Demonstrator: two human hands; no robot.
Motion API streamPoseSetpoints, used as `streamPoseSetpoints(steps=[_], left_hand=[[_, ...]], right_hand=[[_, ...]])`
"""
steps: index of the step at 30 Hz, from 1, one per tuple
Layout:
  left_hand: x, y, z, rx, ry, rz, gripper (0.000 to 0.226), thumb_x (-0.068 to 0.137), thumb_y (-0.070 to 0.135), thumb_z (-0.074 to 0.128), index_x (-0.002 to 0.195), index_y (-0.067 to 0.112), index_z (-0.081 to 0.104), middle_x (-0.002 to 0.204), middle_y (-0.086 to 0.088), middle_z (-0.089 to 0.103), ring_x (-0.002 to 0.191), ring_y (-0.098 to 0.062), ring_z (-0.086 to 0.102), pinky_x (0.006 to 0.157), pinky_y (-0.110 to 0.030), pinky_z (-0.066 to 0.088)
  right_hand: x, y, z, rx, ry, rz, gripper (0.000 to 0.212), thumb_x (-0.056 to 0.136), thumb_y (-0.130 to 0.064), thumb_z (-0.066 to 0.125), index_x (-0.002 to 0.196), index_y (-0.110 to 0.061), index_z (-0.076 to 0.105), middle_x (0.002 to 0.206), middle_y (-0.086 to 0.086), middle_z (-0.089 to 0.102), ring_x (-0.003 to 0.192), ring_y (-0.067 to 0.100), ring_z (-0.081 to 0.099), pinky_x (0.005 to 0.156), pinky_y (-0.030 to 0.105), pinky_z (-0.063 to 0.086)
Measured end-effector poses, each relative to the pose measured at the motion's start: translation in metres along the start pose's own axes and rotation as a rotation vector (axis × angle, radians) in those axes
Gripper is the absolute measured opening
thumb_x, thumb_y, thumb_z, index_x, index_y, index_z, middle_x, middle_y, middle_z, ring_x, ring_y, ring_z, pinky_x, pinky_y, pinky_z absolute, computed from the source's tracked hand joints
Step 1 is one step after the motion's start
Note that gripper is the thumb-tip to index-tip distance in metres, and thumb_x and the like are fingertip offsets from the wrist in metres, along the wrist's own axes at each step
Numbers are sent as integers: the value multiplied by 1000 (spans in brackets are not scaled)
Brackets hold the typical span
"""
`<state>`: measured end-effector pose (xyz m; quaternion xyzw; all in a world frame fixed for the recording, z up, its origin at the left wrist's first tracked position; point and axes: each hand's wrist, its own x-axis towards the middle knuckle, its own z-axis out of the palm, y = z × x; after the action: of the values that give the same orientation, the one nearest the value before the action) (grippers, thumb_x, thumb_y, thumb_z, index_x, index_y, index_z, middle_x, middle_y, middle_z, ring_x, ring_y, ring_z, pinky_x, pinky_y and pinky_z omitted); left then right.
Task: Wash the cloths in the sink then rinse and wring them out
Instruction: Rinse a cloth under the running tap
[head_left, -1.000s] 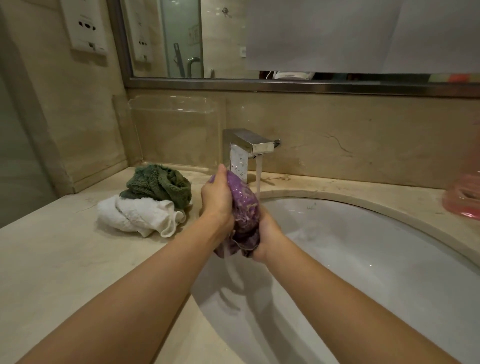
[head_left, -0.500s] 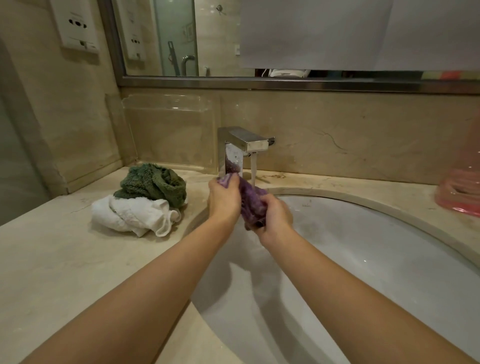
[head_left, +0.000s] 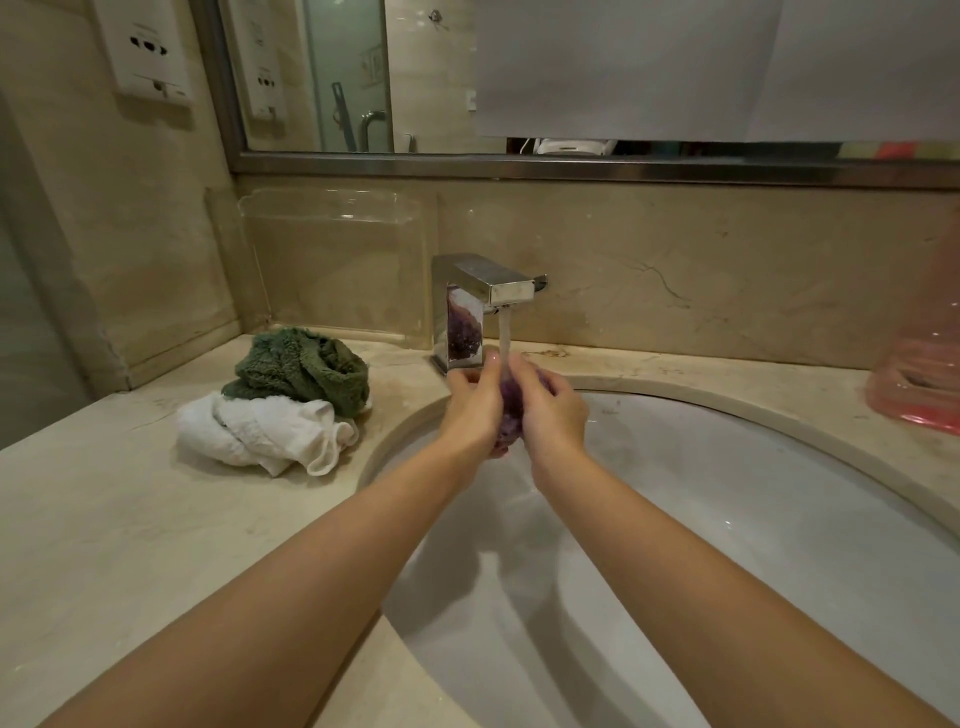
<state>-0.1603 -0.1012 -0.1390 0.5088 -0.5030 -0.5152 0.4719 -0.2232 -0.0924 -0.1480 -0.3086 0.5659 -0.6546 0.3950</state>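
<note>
Head view of a washbasin, read from the left of the frame to the right. At centre left, on the counter (head_left: 130, 519), a green cloth (head_left: 301, 369) lies bunched partly on top of a white cloth (head_left: 260, 431). Both sit clear of the sink (head_left: 779, 545), apparently parked there so that one cloth is handled at a time; whether they are already washed cannot be told.

At centre, the faucet (head_left: 488, 296) runs a thin stream of water (head_left: 504, 338) straight down onto the purple cloth (head_left: 511, 415), which is held over the upper left part of the basin, just in front of the spout. The left hand (head_left: 472, 410) is curled shut around the cloth's left side. The right hand (head_left: 553, 415) is likewise closed on its right side, fingers wrapped over the top. Little of the cloth shows between the two palms.

This compact two-handed grip directly under the flow probably lets water pass through the fabric while it is squeezed, with the run-off falling into the basin rather than onto the counter. The step is judged to be rinsing.

At the far right edge, a pink plastic object (head_left: 919, 384) stands on the counter, uninvolved.
</note>
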Motion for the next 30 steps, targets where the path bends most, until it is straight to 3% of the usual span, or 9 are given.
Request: streamPoseSetpoints(steps=[5,8,10,12,16,18,24,28,30], left_hand=[[0,-3,0,135,44,60,48,99,57,22,118,17,42,105,-15,64,86,-29,63,54,-28,44],[-3,-1,-4,216,8,105,54,101,54,16,111,21,57,91,-10,66,65,-23,61,44,-22,44],[-3,1,-5,230,36,149,50,103,47,21,91,22,62,90,-16,67,75,-32,65,60,-34,56],[-1,2,-5,190,62,137,46,103,40,27,76,21,60,87,-16,67,81,-35,65,72,-39,55],[-2,3,-7,115,34,68,48,101,34,30,70,12,59,57,-12,57,50,-27,56,44,-22,39],[-1,2,-8,105,13,57,48,101,32,30,73,11,62,53,-9,56,49,-26,56,41,-20,37],[4,0,-7,62,-48,40,42,103,36,36,89,15,69,74,-3,70,65,-12,66,46,-16,47],[4,3,-5,51,-32,48,59,89,62,45,119,13,58,108,-6,69,97,-20,67,90,-37,53],[6,4,-6,-10,-17,-18,61,85,62,51,122,14,49,116,-7,66,101,-24,65,89,-42,53]], right_hand=[[-6,1,3,-54,-4,-108,31,74,-53,74,85,-28,60,96,0,70,87,20,68,80,45,58],[-7,-5,1,-192,80,-190,24,85,-49,65,84,-25,61,91,-6,69,89,18,66,77,33,51],[-9,-12,-1,-202,93,-198,25,90,-45,60,96,-22,67,95,-13,65,92,15,62,79,27,43],[-10,-17,-2,-253,70,-214,26,94,-40,54,80,-21,67,80,-14,64,82,15,61,72,24,40],[-11,-19,-3,-314,37,-237,36,93,-25,53,58,-18,59,61,-3,61,68,18,60,64,26,45],[-11,-19,-3,-324,21,-230,36,90,-20,53,54,-15,56,57,-1,57,62,17,56,59,25,44],[-7,-16,-1,-259,59,-200,31,87,-20,56,57,-11,54,57,0,53,61,19,50,55,26,40],[-6,-9,-2,-159,239,-129,35,95,-31,51,65,-14,54,64,-3,53,61,14,52,50,21,38],[-5,-6,-2,-56,294,-84,35,97,-40,49,77,-13,58,72,-1,57,71,19,58,62,27,50]])
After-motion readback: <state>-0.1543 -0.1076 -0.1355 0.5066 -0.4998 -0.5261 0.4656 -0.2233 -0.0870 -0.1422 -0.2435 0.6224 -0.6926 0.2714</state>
